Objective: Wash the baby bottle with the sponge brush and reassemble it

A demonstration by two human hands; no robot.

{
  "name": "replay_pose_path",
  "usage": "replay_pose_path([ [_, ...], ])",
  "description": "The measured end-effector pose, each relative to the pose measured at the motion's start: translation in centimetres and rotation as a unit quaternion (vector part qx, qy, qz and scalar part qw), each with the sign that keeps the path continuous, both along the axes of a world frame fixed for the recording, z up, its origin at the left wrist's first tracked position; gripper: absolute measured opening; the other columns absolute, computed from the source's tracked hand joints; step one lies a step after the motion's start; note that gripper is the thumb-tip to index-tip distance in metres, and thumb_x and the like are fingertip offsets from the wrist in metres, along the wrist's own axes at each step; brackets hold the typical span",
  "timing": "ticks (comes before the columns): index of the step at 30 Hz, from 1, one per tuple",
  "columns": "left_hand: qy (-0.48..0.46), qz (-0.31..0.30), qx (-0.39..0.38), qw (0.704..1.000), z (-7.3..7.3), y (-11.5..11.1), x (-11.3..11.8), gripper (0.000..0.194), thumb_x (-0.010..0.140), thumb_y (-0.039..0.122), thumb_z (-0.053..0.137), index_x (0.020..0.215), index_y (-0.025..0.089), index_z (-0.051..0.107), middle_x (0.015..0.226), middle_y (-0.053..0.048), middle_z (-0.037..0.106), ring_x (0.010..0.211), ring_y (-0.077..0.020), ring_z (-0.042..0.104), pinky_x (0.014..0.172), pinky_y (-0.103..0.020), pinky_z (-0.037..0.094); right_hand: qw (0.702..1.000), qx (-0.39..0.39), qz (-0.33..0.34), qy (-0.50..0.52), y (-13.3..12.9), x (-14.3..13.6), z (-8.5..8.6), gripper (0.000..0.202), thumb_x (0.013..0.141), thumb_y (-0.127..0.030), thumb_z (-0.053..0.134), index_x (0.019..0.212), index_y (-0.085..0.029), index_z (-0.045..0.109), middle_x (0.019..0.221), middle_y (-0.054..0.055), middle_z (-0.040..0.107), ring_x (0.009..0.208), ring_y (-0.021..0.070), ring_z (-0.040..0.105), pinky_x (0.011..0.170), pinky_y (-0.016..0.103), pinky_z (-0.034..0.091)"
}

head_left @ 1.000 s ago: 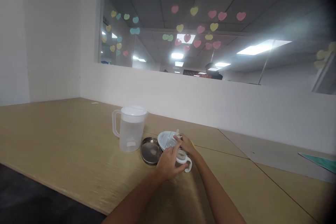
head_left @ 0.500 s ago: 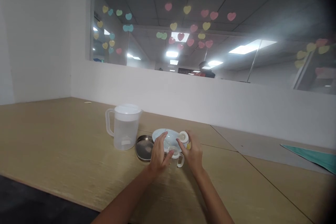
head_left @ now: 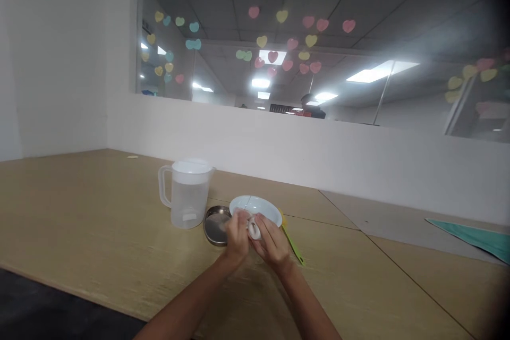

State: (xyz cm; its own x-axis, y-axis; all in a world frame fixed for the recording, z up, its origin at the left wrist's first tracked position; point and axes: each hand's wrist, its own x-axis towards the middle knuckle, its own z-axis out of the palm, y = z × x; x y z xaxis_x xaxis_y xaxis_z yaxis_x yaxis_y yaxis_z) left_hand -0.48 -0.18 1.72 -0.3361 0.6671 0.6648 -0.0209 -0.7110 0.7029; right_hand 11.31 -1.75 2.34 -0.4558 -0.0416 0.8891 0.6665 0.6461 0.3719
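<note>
My two hands are close together in front of the white bowl (head_left: pixel 261 206). My right hand (head_left: pixel 275 243) has its fingers wrapped round a small white round object (head_left: pixel 254 228). My left hand (head_left: pixel 237 239) is closed at that object's left side, on something pale and partly see-through that is mostly hidden by the fingers. Left of my hands lies a shallow round metal dish (head_left: pixel 215 226). A green handle (head_left: pixel 294 247) with a bit of yellow at its upper end rests beside the bowl, right of my right hand.
A translucent pitcher (head_left: pixel 189 199) with a white lid stands left of the metal dish. Teal cloth (head_left: pixel 472 236) lies at the far right of the wooden table (head_left: pixel 99 223). A white wall (head_left: pixel 247 141) with a window above closes off the back.
Both hands have come together and closed round the small white object. The clear cup's white handle, seen earlier between them, no longer shows. The green handle is now uncovered.
</note>
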Motion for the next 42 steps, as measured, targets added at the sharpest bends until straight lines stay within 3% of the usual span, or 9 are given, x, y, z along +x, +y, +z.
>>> replay_pose_path([
  [2, -0.097, 0.0, -0.041, 0.994, 0.6, 1.1, -0.6, 0.041, 0.09, 0.049, 0.03, 0.079, 0.016, 0.053, 0.063, -0.001, 0.059, 0.056, -0.0123, 0.057, 0.061, -0.026, 0.048, 1.0, -0.001, 0.02, 0.012, 0.2, 0.1, 0.0, 0.056, 0.081, -0.022, 0.058, 0.133, -0.02, 0.04, 0.109, 0.008, 0.065, 0.1, 0.0193, 0.061, 0.083, 0.03, 0.053],
  [4, -0.094, 0.014, -0.052, 0.994, 0.8, 2.4, -1.7, 0.04, 0.088, 0.051, 0.034, 0.087, 0.017, 0.054, 0.074, -0.003, 0.061, 0.065, -0.0132, 0.059, 0.067, -0.027, 0.048, 0.995, -0.029, 0.005, 0.091, 0.8, 0.4, 0.0, 0.05, 0.08, -0.026, 0.06, 0.127, -0.021, 0.046, 0.108, 0.009, 0.065, 0.1, 0.0206, 0.061, 0.084, 0.033, 0.052],
  [9, 0.171, 0.141, -0.055, 0.974, -0.7, 4.7, -3.7, 0.033, 0.083, 0.047, 0.047, 0.093, 0.019, 0.063, 0.099, -0.008, 0.057, 0.096, -0.0207, 0.054, 0.088, -0.037, 0.041, 0.906, -0.246, -0.13, 0.319, 3.3, 2.9, -0.4, 0.052, 0.069, -0.05, 0.063, 0.107, -0.015, 0.055, 0.1, 0.012, 0.064, 0.095, 0.0253, 0.059, 0.084, 0.039, 0.046],
  [13, 0.322, 0.117, -0.089, 0.935, -2.4, 5.1, -3.3, 0.033, 0.083, 0.038, 0.05, 0.111, 0.023, 0.056, 0.088, -0.003, 0.063, 0.094, -0.0214, 0.055, 0.09, -0.041, 0.038, 0.843, -0.404, -0.188, 0.302, 5.0, 5.6, -1.8, 0.043, 0.066, -0.05, 0.063, 0.092, -0.016, 0.063, 0.096, 0.012, 0.064, 0.098, 0.0269, 0.055, 0.086, 0.037, 0.041],
  [19, 0.409, 0.149, -0.058, 0.899, -2.9, 4.6, -2.6, 0.029, 0.086, 0.038, 0.045, 0.109, 0.023, 0.055, 0.102, -0.005, 0.064, 0.104, -0.0233, 0.051, 0.097, -0.047, 0.029, 0.848, -0.434, -0.184, 0.241, 5.8, 6.5, -3.1, 0.046, 0.077, -0.056, 0.047, 0.098, -0.019, 0.065, 0.109, 0.011, 0.059, 0.106, 0.025, 0.048, 0.094, 0.038, 0.035],
  [24, 0.275, 0.385, -0.055, 0.879, -2.0, 4.9, -5.6, 0.042, 0.085, 0.037, 0.044, 0.122, 0.018, 0.048, 0.133, -0.016, 0.041, 0.124, -0.0326, 0.033, 0.102, -0.056, 0.015, 0.842, -0.449, -0.186, 0.234, 6.3, 5.8, -4.2, 0.05, 0.082, -0.056, 0.037, 0.104, -0.02, 0.064, 0.114, 0.011, 0.055, 0.114, 0.0253, 0.042, 0.098, 0.039, 0.031],
  [28, 0.115, 0.519, -0.137, 0.836, -1.8, 5.6, -9.1, 0.076, 0.077, 0.05, 0.052, 0.136, 0.01, 0.025, 0.14, -0.022, 0.025, 0.129, -0.0359, 0.023, 0.101, -0.056, 0.019, 0.838, -0.45, -0.177, 0.252, 6.8, 5.6, -5.0, 0.055, 0.083, -0.058, 0.031, 0.103, -0.019, 0.065, 0.116, 0.013, 0.052, 0.118, 0.0268, 0.038, 0.1, 0.041, 0.028],
  [33, 0.081, 0.492, -0.231, 0.835, -2.2, 6.2, -10.7, 0.111, 0.062, 0.065, 0.061, 0.14, 0.008, 0.006, 0.139, -0.026, 0.025, 0.127, -0.0388, 0.027, 0.098, -0.053, 0.029, 0.839, -0.432, -0.145, 0.298, 6.7, 5.7, -4.7, 0.052, 0.08, -0.057, 0.036, 0.091, -0.019, 0.068, 0.109, 0.014, 0.057, 0.114, 0.0285, 0.042, 0.099, 0.042, 0.028],
  [42, 0.103, 0.457, -0.265, 0.843, -1.9, 5.4, -10.9, 0.095, 0.063, 0.065, 0.061, 0.138, 0.023, 0.021, 0.134, -0.019, 0.041, 0.113, -0.0476, 0.039, 0.083, -0.063, 0.034, 0.815, -0.401, -0.043, 0.415, 4.7, 4.9, -2.7, 0.059, 0.084, -0.059, 0.025, 0.077, -0.017, 0.066, 0.083, 0.01, 0.068, 0.083, 0.0219, 0.06, 0.077, 0.031, 0.042],
])
